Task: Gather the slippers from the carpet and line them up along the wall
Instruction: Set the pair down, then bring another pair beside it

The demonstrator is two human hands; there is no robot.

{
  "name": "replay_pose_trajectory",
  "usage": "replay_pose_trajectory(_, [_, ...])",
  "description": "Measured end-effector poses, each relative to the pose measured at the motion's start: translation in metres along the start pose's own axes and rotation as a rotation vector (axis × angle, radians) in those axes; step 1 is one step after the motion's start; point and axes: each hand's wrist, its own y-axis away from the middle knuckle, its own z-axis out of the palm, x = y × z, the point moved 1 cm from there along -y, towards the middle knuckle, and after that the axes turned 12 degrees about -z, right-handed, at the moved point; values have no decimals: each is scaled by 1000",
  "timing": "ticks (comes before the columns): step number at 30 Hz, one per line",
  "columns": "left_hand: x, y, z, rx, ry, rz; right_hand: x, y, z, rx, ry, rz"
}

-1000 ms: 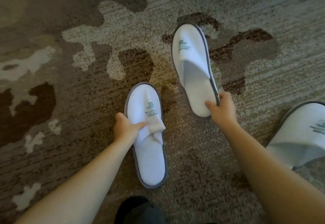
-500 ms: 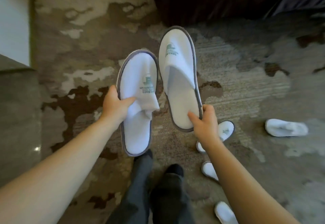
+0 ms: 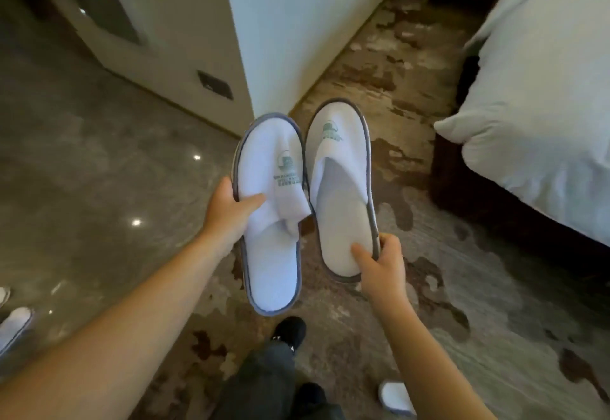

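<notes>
Two slippers carried above the carpet
Left hand grips one slipper; right hand pinches the other slipper beside it.

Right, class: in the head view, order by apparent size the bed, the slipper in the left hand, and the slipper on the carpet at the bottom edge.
1. bed
2. slipper in the left hand, enlarged by nearness
3. slipper on the carpet, cut off by the frame edge

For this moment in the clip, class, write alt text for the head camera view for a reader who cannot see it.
A person's left hand and right hand each hold up a white slipper, the left slipper and right slipper side by side, toes pointing away. Below lies patterned carpet, with a white wall corner ahead and a bed at right.
</notes>
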Motion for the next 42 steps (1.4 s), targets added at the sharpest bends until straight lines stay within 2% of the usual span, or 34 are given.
replay_pose_trajectory(5, [-35,6,-133,262,201,-144,-58,9,96,-262,4,-84])
replay_pose_trajectory(8, [-52,-4,-211,390,312,-175,-94,14,169,-392,14,-156])
replay_pose_trajectory(13, [-77,-40,-337,584,469,-204,-148,25,306,-539,45,-219])
replay_pose_trajectory(18, [-81,-78,-453,673,556,-235,-207,32,425,-627,58,-276])
replay_pose_trajectory(22, [-78,-113,-521,746,616,-245,-242,24,499,-683,85,-366])
replay_pose_trajectory(26, [-83,-161,-576,766,655,-332,-270,2,586,-770,45,-347])
replay_pose_trajectory(30, [-83,-224,-631,897,751,-294,-301,-35,694,-899,4,-366])
replay_pose_trajectory(35, [-60,-299,-706,1080,866,-326,-365,-86,838,-1059,-6,-395])
replay_pose_trajectory(42, [-46,-367,-793,1205,963,-377,-436,-100,978,-1266,10,-456])
